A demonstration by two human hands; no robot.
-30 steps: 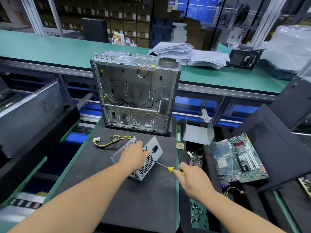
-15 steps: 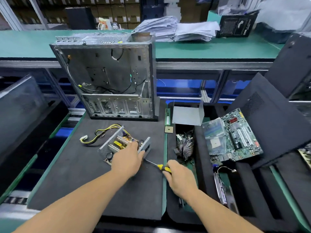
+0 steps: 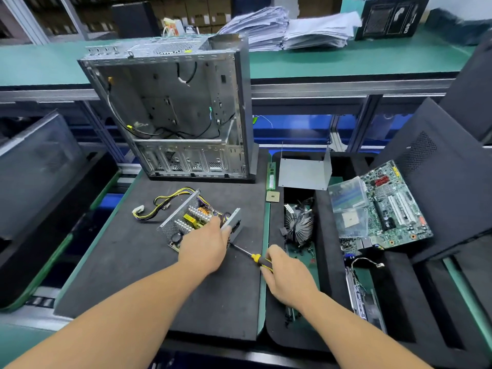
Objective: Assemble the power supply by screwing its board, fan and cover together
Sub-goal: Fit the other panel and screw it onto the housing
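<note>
Black foam mat (image 3: 127, 267) carries the open power supply (image 3: 197, 222), which sits toward the mat's right half, short of its green right edge, with its circuit board and heat sinks exposed. Its yellow-and-black cable bundle (image 3: 162, 203) trails left across the mat. The left hand (image 3: 205, 249) lies over the unit's near right corner, fingers curled onto the metal end panel, gripping it. The right hand (image 3: 286, 275) closes around the yellow-and-black handle of a screwdriver (image 3: 250, 255), whose shaft slants up-left so the tip meets the unit's lower right side just beside the left hand. Bare mat spreads in front of and to the left of the unit. Behind it, the empty computer case (image 3: 173, 110) stands upright at the mat's far edge. Across the right edge, a foam tray (image 3: 330, 302) holds a cooler fan (image 3: 298, 225) and a motherboard (image 3: 394, 209).
</note>
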